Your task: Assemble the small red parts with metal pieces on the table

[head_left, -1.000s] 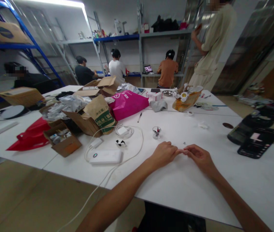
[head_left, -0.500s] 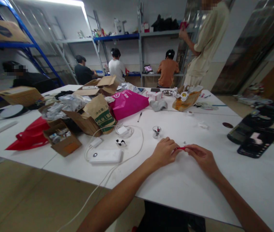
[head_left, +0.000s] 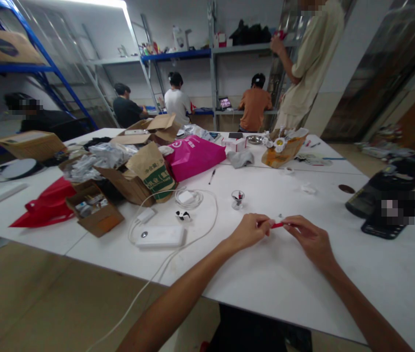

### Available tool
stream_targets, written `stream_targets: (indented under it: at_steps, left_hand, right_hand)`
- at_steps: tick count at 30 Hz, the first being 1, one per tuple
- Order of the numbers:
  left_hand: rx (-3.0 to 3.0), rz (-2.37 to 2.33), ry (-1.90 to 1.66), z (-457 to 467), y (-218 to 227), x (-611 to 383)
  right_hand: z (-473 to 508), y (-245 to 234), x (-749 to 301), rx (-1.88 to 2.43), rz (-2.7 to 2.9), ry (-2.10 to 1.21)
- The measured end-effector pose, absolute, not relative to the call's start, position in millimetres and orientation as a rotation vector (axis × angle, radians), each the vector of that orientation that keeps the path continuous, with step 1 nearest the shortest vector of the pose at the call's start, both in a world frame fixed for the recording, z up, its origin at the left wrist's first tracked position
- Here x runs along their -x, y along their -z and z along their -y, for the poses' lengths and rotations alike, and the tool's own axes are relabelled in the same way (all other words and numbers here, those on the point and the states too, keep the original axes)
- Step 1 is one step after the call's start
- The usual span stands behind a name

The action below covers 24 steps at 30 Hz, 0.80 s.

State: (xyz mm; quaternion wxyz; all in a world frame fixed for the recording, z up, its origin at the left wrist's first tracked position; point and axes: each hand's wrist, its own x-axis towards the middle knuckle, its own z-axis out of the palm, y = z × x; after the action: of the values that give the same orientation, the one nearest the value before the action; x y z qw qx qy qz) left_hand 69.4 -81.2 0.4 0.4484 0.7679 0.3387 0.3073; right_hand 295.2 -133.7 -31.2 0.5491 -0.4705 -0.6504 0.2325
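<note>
Between my two hands a thin red strip-like piece (head_left: 277, 225) is held above the white table (head_left: 266, 288); its exact kind is too small to make out. My left hand (head_left: 253, 229) is closed on its left end. The fingertips of my right hand (head_left: 309, 237) pinch its right end. Just beyond the fingers lies a tiny grey bit (head_left: 280, 216). A small clear cup (head_left: 237, 199) with dark and red bits inside stands past my left hand.
Left of my arm lie a white power bank (head_left: 161, 236), a looped cable (head_left: 212, 217) and a black-and-white clip-like item (head_left: 183, 215). Boxes and a magenta bag (head_left: 196, 157) crowd the table's left. A phone (head_left: 383, 230) leans at right. Several people are beyond.
My left hand's fingers have shifted their hold, and more of the red piece shows between the hands. The standing person at the back has moved slightly left.
</note>
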Motion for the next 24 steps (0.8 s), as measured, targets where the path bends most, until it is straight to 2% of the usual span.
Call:
stream_targets:
  at_steps: [5,13,19,24]
  left_hand:
    - [-1.667,-0.789,-0.787,76,6,-71]
    - [-1.239,-0.768,-1.077,66,-1,-68]
    - [-1.996,-0.953,-1.055,68,1,-62]
    - [-2.611,-0.859,-0.713,77,4,-61]
  right_hand:
    - [132,31,-300,1.139,1.324,-0.519]
    - [135,25,-307,1.290,1.352,-0.065]
    - [130,30,-320,1.379,1.504,0.044]
    - [113,48,-332,1.398,1.679,-0.094]
